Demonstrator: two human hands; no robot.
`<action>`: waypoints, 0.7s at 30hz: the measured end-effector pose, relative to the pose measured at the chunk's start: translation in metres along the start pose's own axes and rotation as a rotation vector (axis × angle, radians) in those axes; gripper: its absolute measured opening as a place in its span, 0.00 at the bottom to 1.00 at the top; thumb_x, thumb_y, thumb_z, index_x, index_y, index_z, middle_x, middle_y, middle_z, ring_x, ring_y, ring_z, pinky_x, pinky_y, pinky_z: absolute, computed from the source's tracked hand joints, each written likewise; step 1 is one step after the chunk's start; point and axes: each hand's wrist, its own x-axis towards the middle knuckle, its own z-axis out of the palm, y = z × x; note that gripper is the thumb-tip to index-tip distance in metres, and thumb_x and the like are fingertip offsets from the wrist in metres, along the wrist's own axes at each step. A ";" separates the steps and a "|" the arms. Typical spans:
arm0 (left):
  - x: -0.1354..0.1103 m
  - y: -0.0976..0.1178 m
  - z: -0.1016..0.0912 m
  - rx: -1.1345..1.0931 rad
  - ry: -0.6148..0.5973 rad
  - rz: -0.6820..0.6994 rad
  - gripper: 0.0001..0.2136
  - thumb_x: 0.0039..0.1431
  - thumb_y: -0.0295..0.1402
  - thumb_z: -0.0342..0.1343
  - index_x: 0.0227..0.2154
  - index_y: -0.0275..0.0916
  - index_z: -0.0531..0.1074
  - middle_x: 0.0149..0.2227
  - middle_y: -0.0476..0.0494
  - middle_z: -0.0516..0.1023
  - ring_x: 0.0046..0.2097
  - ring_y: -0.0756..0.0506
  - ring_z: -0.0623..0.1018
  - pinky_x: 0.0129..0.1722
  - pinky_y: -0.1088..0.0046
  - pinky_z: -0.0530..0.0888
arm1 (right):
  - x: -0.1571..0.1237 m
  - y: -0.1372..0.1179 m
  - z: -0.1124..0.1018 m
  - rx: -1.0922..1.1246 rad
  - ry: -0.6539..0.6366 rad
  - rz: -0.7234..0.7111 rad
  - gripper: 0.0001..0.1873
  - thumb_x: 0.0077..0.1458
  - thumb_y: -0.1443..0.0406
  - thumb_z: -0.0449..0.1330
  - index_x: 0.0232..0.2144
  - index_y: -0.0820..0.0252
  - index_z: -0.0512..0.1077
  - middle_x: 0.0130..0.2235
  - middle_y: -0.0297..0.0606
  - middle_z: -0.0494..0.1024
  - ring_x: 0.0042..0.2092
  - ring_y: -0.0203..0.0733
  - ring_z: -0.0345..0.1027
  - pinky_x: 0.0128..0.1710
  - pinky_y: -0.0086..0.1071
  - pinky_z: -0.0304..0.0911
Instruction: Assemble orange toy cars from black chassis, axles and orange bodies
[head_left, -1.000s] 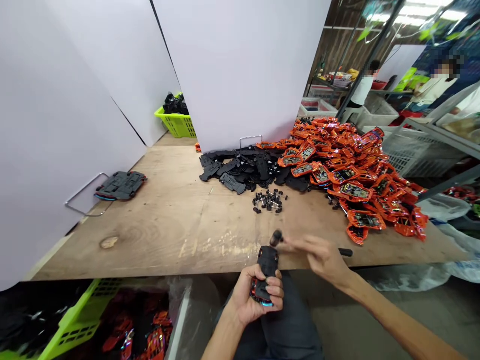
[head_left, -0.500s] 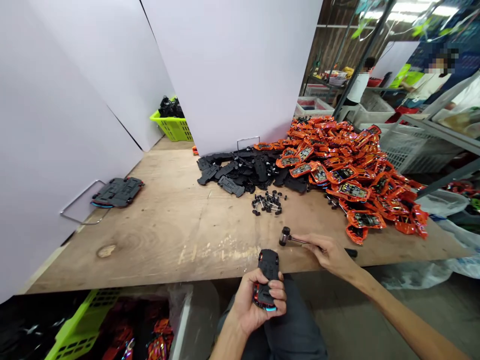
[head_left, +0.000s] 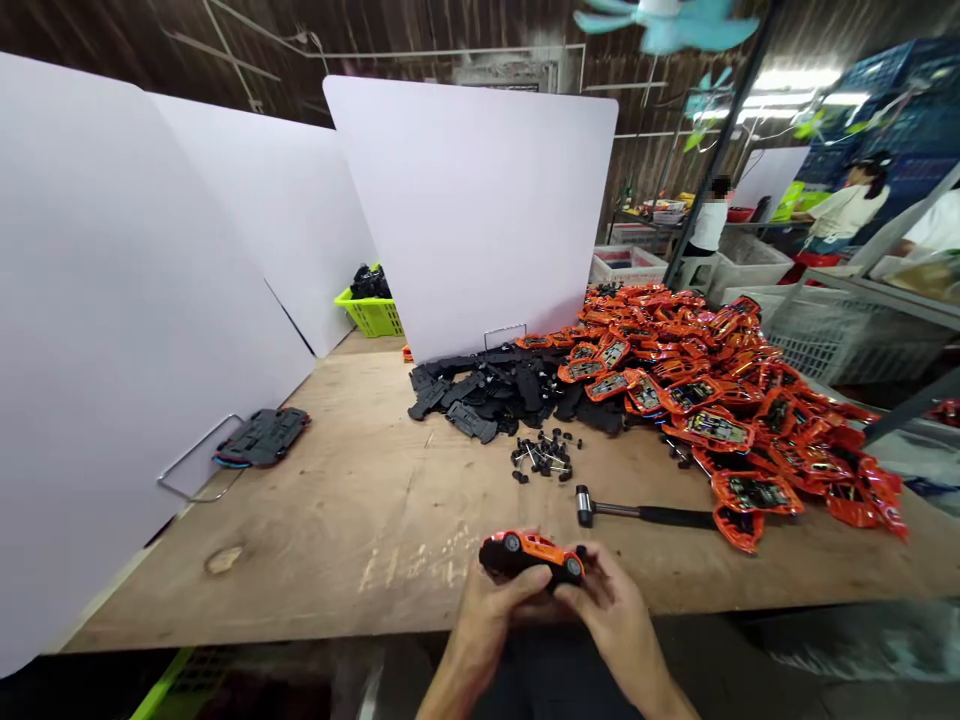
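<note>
Both my hands grip an orange toy car point(head_left: 536, 556), tipped on its side so its black underside and two wheels show. My left hand point(head_left: 487, 600) is closed round its left end, thumb on the black base. My right hand point(head_left: 611, 605) pinches the right end near a wheel. Just beyond, a small hammer point(head_left: 637, 513) with a black handle lies on the wooden table point(head_left: 315, 540). Behind it sits a little heap of wheels on axles point(head_left: 541, 455), then a pile of black car bases point(head_left: 487, 392). Orange car shells point(head_left: 697, 400) are heaped at the right.
Another car point(head_left: 264, 437) lies base up by a wire handle point(head_left: 191, 470) at the left. White panels point(head_left: 480, 210) stand along the back, with a green basket point(head_left: 373, 317) of black parts behind. Baskets sit under the front edge. Two people work at the far right.
My right hand has put the hammer down on the table and moved left to the car. The car has been raised and turned onto its side. My view has tilted up.
</note>
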 end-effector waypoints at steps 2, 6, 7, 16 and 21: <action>0.014 0.008 -0.011 0.287 -0.100 0.096 0.24 0.45 0.40 0.76 0.45 0.38 0.79 0.44 0.39 0.85 0.47 0.37 0.82 0.50 0.61 0.77 | 0.012 -0.002 -0.005 -0.148 0.044 -0.048 0.21 0.56 0.51 0.69 0.47 0.53 0.76 0.49 0.42 0.83 0.52 0.52 0.77 0.56 0.40 0.72; 0.030 0.003 -0.022 0.743 -0.277 0.310 0.22 0.51 0.37 0.73 0.50 0.42 0.79 0.46 0.41 0.83 0.48 0.39 0.82 0.52 0.64 0.76 | 0.028 0.003 -0.025 -0.258 0.006 -0.072 0.18 0.54 0.60 0.70 0.47 0.52 0.78 0.47 0.37 0.84 0.50 0.50 0.78 0.54 0.38 0.72; 0.031 -0.002 -0.022 0.802 -0.295 0.362 0.20 0.54 0.38 0.71 0.49 0.43 0.80 0.46 0.41 0.83 0.48 0.40 0.82 0.51 0.65 0.76 | 0.030 0.006 -0.028 -0.259 0.001 -0.073 0.17 0.54 0.61 0.70 0.47 0.52 0.78 0.46 0.36 0.84 0.50 0.49 0.78 0.53 0.37 0.72; 0.035 -0.015 -0.018 0.823 -0.283 0.463 0.14 0.60 0.39 0.66 0.47 0.43 0.82 0.46 0.41 0.86 0.47 0.39 0.84 0.50 0.65 0.79 | 0.024 0.014 -0.023 -0.335 0.080 -0.326 0.10 0.57 0.65 0.67 0.43 0.55 0.79 0.40 0.36 0.84 0.41 0.45 0.78 0.45 0.34 0.73; 0.034 -0.005 -0.018 0.753 -0.316 0.306 0.16 0.55 0.41 0.69 0.45 0.42 0.84 0.45 0.41 0.87 0.46 0.39 0.85 0.50 0.65 0.79 | 0.020 0.002 -0.023 -0.302 0.035 -0.275 0.11 0.57 0.60 0.67 0.42 0.55 0.79 0.39 0.37 0.84 0.40 0.46 0.78 0.44 0.34 0.74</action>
